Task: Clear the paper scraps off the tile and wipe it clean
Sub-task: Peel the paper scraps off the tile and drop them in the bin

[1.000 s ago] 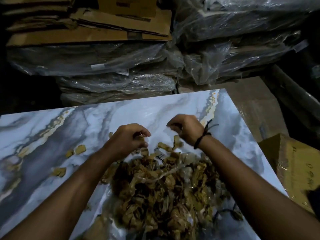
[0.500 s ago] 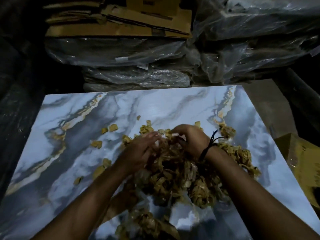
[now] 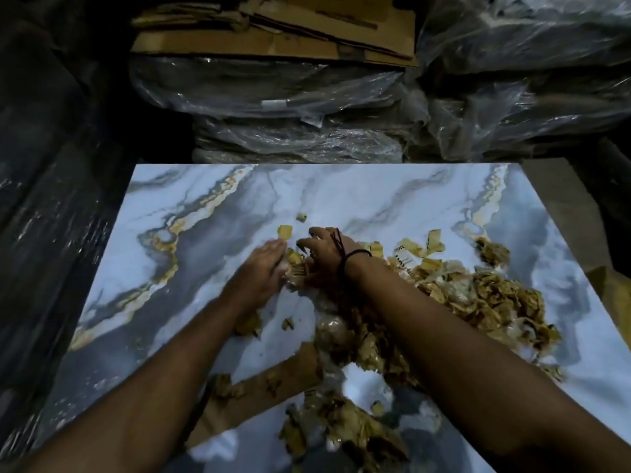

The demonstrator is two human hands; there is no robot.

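A large marble-patterned tile (image 3: 205, 268) lies flat in front of me. A heap of brown paper scraps (image 3: 478, 302) mixed with clear plastic film covers its right half and near middle. A few loose scraps (image 3: 285, 231) lie just beyond my hands. My left hand (image 3: 263, 268) lies flat with straight fingers, pressing against a clump of scraps from the left. My right hand (image 3: 321, 250), a black cord at its wrist, arches its fingers over the same clump from the right. Both hands meet at the tile's centre.
A brown cardboard strip (image 3: 273, 387) lies on the tile's near part under my arms. Plastic-wrapped stacks (image 3: 290, 90) topped with flattened cardboard (image 3: 273, 32) stand beyond the far edge. A cardboard box (image 3: 611, 291) sits off the right edge. Dark wrapped goods (image 3: 51, 233) line the left.
My view has shifted right and forward, showing more of the tile. Both hands moved left together over the scraps; the loose scraps at the left are gone and the heap now lies to the right.
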